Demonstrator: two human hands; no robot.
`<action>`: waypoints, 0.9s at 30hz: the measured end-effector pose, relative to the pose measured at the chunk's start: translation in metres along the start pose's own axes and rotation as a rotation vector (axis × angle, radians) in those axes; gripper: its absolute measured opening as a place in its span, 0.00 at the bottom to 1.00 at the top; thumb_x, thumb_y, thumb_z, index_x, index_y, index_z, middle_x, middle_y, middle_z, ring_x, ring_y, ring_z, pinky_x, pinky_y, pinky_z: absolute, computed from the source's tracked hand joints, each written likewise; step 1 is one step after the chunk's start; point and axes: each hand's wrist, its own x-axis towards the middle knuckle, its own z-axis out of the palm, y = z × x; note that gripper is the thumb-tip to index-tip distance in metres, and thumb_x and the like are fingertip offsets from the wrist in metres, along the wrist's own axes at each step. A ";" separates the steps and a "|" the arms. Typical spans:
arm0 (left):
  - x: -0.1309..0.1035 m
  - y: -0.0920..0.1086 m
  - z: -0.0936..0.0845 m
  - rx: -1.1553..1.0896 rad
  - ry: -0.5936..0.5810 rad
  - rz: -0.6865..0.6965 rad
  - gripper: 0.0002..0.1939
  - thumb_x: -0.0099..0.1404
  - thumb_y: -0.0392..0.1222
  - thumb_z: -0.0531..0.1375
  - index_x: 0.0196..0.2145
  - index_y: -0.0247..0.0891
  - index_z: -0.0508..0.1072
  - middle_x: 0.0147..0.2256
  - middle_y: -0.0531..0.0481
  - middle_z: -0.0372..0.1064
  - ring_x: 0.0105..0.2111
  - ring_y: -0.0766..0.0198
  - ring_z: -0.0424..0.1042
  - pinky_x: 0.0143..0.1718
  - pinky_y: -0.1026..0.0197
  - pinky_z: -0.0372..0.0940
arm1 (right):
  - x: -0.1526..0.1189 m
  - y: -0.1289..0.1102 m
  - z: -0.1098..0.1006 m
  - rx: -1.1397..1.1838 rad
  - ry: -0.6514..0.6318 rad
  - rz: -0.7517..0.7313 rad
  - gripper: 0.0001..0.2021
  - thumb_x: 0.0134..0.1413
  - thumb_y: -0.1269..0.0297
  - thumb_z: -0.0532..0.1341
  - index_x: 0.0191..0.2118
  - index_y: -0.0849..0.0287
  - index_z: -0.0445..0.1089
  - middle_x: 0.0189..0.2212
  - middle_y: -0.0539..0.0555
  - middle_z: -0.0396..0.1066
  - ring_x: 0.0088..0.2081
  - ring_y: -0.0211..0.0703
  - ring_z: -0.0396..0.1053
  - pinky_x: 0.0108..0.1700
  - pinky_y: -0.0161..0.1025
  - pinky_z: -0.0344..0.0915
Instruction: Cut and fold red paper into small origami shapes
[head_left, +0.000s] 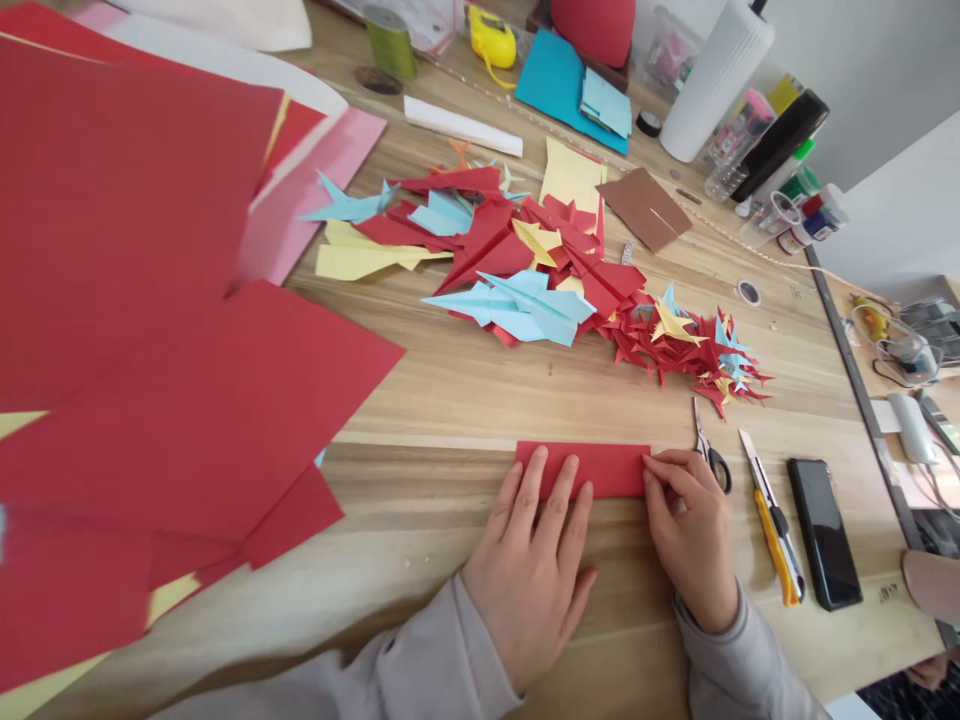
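Observation:
A red paper strip (611, 472), apparently folded, lies flat on the wooden table (435, 410) in front of me. My left hand (536, 555) rests on it with the fingers spread, pressing on its left part. At the strip's right end, my right hand (690, 530) pinches the edge between thumb and forefinger. Just beyond my right hand lie black-handled scissors (716, 462), partly hidden by it. Farther right is a yellow utility knife (772, 535) with its blade out.
Large red paper sheets (172, 300) cover the left side. Folded paper planes (517, 300) and a heap of small folded paper pieces (675, 345) lie across the middle. A phone (825, 535) is at the right, with bottles (806, 190) at the back.

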 end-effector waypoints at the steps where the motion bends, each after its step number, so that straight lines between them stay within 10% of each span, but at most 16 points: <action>1: 0.000 0.000 0.000 0.000 -0.001 -0.002 0.32 0.62 0.55 0.53 0.57 0.30 0.65 0.61 0.33 0.55 0.63 0.35 0.42 0.61 0.39 0.44 | 0.000 0.000 0.000 0.001 -0.002 0.001 0.09 0.58 0.68 0.56 0.38 0.58 0.74 0.37 0.57 0.70 0.36 0.42 0.70 0.36 0.39 0.70; 27: 0.000 0.000 0.001 0.015 -0.009 -0.004 0.33 0.62 0.56 0.52 0.57 0.31 0.65 0.61 0.34 0.54 0.64 0.35 0.42 0.61 0.39 0.44 | 0.000 0.000 0.003 -0.053 0.019 -0.093 0.09 0.60 0.70 0.55 0.39 0.59 0.73 0.39 0.58 0.70 0.40 0.41 0.69 0.42 0.38 0.69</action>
